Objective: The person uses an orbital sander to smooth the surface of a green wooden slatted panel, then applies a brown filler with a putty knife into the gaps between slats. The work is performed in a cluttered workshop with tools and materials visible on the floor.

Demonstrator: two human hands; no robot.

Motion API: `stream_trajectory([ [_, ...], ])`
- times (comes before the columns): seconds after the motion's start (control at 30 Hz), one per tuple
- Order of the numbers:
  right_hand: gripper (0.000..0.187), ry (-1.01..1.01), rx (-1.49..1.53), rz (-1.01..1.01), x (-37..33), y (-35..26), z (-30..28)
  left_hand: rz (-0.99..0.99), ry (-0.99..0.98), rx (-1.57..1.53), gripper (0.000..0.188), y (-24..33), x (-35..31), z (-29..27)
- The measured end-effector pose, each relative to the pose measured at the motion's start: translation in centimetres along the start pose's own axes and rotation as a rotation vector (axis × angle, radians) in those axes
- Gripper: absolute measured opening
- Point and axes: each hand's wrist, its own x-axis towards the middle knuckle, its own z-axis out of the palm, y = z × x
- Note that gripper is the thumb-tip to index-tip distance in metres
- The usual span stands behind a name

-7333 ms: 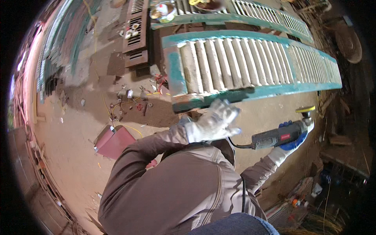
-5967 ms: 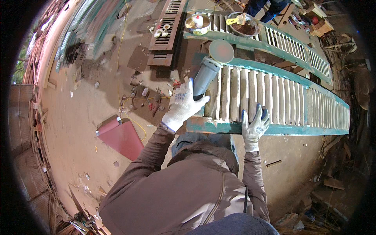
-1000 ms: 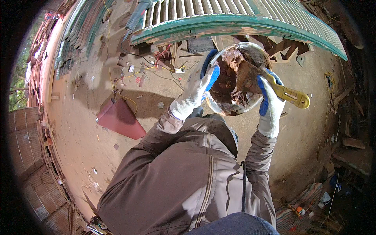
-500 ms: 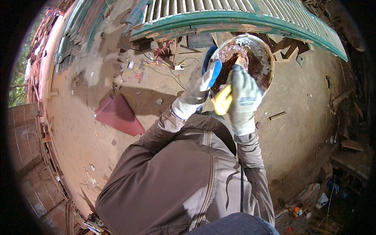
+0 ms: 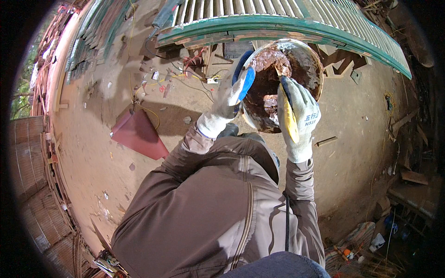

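A round bucket [image 5: 314,59], tilted with its mouth toward me, holds thick, glossy reddish-brown paste [image 5: 273,62] stuck around its inner wall. My left hand [image 5: 230,95], in a white knit glove with blue coating, grips the bucket's left rim, thumb toward the mouth. In a similar glove, my right hand [image 5: 300,110] is closed round a yellow-handled tool [image 5: 289,121]. The tool's handle runs down along the palm, while its other end reaches into the paste; whether that is a blade or bristles I cannot make out.
A green-framed slatted panel [image 5: 278,25] lies raised just beyond the bucket. At left, a dark red tapered piece [image 5: 139,133] rests on the floor. Cords and a power strip [image 5: 212,80] lie near the panel; a wood offcut [image 5: 326,141] is on the right.
My right hand has shifted right and turned, bringing the yellow handle from the left side of the hand in against the palm. The bucket and my left hand have moved slightly left.
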Motion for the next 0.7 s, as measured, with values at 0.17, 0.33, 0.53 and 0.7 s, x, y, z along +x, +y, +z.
stream_trajectory([
  [0.17,0.036,-0.069,-0.115,-0.079,-1.2,0.1,0.1,0.055,0.009,0.059,0.059,-0.9,-0.4,-0.6],
  [0.33,0.035,-0.209,-0.178,-0.1,-1.0,-0.2,-0.1,-0.107,-0.021,-0.067,0.06,-1.2,-0.3,-1.2],
  [0.53,0.031,-0.293,-0.26,-0.127,-0.3,-0.3,-1.0,-0.154,0.058,-0.23,0.056,-2.0,0.9,0.5],
  [0.7,0.046,-0.151,-0.106,0.002,-0.7,-1.0,0.4,-0.139,-0.092,0.458,0.066,-0.4,0.5,2.7],
])
